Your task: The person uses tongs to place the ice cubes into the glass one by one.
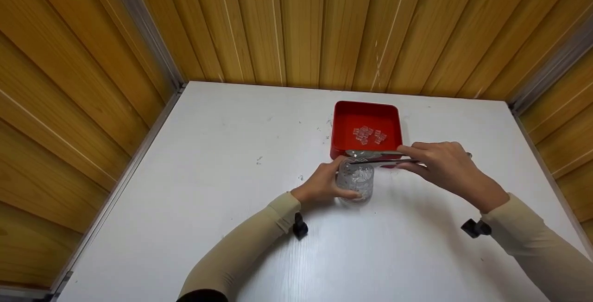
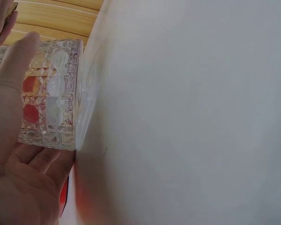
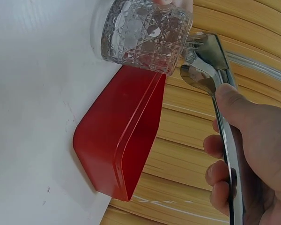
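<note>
Clear cubes [image 1: 364, 133] lie on the floor of a red tray [image 1: 340, 128]. Close in front of the tray, a cut-pattern glass [image 1: 363, 181] stands upright on the white table. My left hand [image 1: 326, 182] grips it, thumb on the near side and fingers behind [image 2: 49, 161]. My right hand [image 1: 440, 163] holds metal tongs [image 1: 394, 156]; their tips are at the glass's mouth. In the right wrist view the tongs [image 3: 227, 136] show a spoon-like end and a fork-like end, with fingers curled round the handles. Whether a cube sits between the tips, I cannot tell.
Wooden plank walls [image 1: 301, 28] enclose the white table [image 1: 222, 154] at the back and sides. Metal rails run along the corners. Small dark marks dot the tabletop left of the tray. Each wrist carries a small black device [image 1: 300, 226].
</note>
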`<state>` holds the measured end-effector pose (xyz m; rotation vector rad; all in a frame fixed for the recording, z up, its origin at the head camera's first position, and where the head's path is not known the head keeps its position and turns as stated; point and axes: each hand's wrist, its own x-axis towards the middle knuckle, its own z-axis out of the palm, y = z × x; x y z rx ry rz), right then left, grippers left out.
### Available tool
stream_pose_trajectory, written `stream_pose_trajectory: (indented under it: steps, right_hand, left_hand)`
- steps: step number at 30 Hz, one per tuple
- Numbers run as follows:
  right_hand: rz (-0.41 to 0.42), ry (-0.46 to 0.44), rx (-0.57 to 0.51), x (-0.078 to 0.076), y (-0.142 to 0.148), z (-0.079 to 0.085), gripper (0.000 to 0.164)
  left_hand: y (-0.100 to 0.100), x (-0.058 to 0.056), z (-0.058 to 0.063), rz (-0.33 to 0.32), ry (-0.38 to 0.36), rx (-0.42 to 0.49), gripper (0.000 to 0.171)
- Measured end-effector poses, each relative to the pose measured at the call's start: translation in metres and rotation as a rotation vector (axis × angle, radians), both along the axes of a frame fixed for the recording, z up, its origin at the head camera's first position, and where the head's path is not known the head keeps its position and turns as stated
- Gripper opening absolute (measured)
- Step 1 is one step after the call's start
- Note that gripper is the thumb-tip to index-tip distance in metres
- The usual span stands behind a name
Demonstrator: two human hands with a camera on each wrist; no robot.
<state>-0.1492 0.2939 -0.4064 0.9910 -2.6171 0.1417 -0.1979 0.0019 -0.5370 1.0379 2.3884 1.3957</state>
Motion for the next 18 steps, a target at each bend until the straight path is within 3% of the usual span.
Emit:
stream_pose_trajectory:
  steps: [18]
  right_hand:
    - [-0.017, 0.002, 0.013, -0.0031, 0.0044, -0.0007, 0.046]
  left_hand:
    - [0.0007, -0.0001, 0.0001, 0.002, -0.008, 0.006, 0.081]
